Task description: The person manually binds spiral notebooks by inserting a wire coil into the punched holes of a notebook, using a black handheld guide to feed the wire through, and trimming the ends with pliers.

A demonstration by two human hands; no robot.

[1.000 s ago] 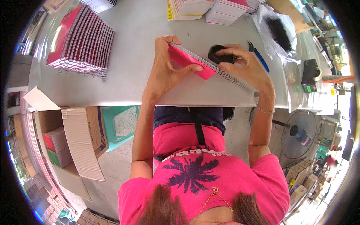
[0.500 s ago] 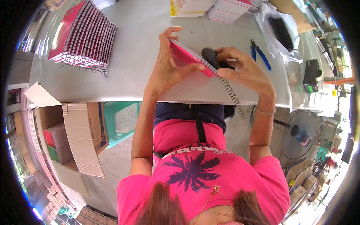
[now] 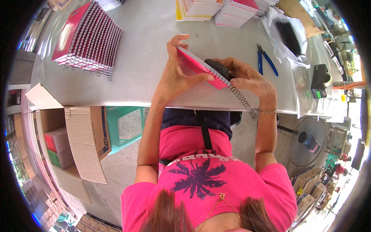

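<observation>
The left hand [image 3: 176, 75] grips a pink notebook [image 3: 197, 65] above the table [image 3: 154, 38]; the right hand [image 3: 247, 77] pinches its black spiral coil [image 3: 241, 98] (half threaded). A tilt could probably snag the dangling coil.

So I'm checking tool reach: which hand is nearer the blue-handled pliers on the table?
Right. The right hand is just left of the blue-handled pliers, a short gap away, working the black spiral wire. The left hand holds the pink notebook farther off.
</observation>
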